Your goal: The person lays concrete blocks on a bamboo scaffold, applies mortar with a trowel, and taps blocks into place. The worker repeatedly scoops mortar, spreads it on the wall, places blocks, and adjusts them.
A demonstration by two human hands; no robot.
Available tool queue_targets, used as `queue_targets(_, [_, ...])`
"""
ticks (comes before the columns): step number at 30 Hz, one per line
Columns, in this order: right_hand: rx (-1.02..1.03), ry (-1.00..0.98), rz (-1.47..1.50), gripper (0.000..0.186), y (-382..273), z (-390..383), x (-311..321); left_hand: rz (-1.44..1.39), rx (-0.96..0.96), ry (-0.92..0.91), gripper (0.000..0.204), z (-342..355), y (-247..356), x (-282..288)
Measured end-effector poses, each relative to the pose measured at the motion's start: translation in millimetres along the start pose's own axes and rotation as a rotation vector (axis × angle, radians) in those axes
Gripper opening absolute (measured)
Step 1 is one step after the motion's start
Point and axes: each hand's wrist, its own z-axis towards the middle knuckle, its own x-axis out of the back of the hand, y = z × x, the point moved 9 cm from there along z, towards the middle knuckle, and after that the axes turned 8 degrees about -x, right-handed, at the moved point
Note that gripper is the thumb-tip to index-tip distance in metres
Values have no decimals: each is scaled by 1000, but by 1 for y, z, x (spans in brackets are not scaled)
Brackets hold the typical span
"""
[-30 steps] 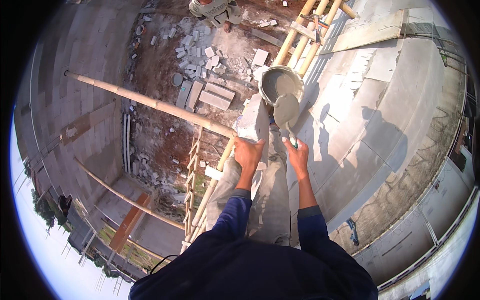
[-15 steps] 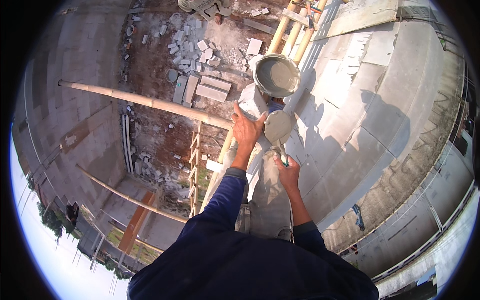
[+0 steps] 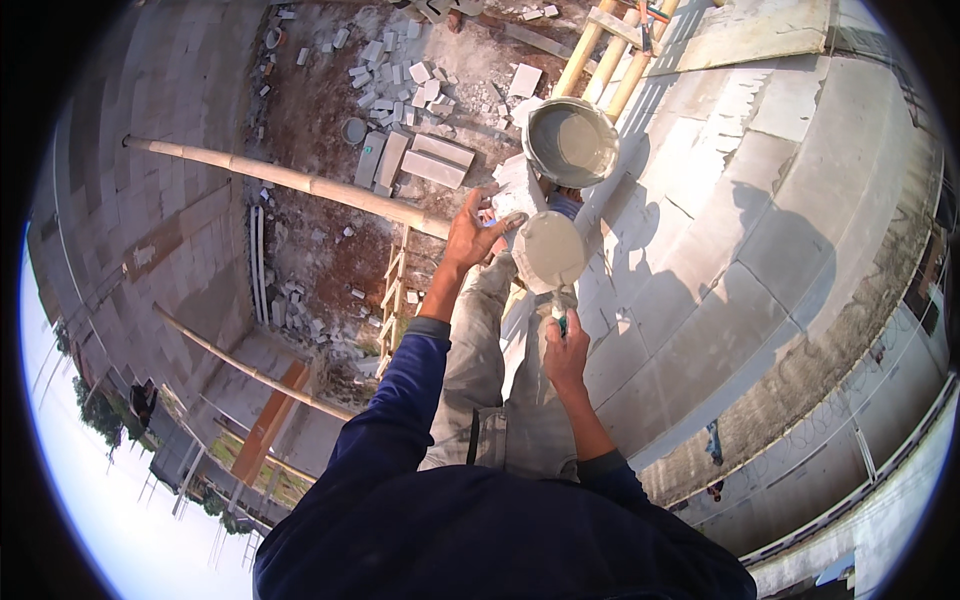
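My left hand (image 3: 470,240) grips the near part of a pale block (image 3: 515,180), index finger extended along it and thumb beside the trowel's edge. My right hand (image 3: 565,350) is closed on the short handle of a trowel, its broad blade (image 3: 548,250) covered in wet grey mortar and over the block's near end. Just beyond, a grey mortar bucket (image 3: 535,135) rests at the back of the block, on the right. My legs (image 3: 470,360) are below my hands.
Bamboo poles (image 3: 290,178) cross at left; more (image 3: 610,70) run behind the bucket, with tools on them. A grey panelled surface (image 3: 720,300) lies right, a block wall (image 3: 150,230) left. Broken blocks (image 3: 420,95) lie below. A co-worker (image 3: 440,15) shows at the top edge.
The loaded trowel has come down from the bucket toward me, onto the block's near end. My left hand has shifted up and left, with its index finger now extended.
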Motion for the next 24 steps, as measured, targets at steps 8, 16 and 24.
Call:
queue_targets(8, [277,114,-3,38,-60,-6,-20,-152,-17,-125,57,1,-22,1])
queue_targets(16, [43,-37,-3,37,-23,-27,-29,-109,-57,-158,59,0,-9,1])
queue_targets(24, [-93,-158,3,42,16,-52,-41,-219,-47,-155,60,-3,-17,-4])
